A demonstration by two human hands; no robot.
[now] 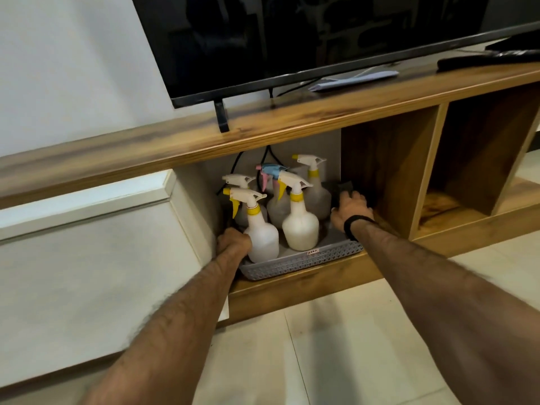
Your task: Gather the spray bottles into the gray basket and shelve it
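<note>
The gray basket (304, 260) sits inside the left compartment of the wooden TV cabinet (263, 133), its front rim at the shelf's edge. Several white spray bottles stand upright in it; one (261, 232) is front left, one (300, 222) front middle, and one with a blue and pink head (270, 173) behind. My left hand (233, 239) grips the basket's left end. My right hand (352, 210), with a black wristband, holds the basket's right end deep in the compartment. The basket's back is hidden by the bottles.
A black TV (292, 39) stands on the cabinet top, with papers (353, 78) and a dark remote (485, 58) beside it. Black cables (267, 154) hang behind the bottles. An open compartment (455, 176) lies to the right. A white wall panel (87, 244) is on the left, pale floor tiles below.
</note>
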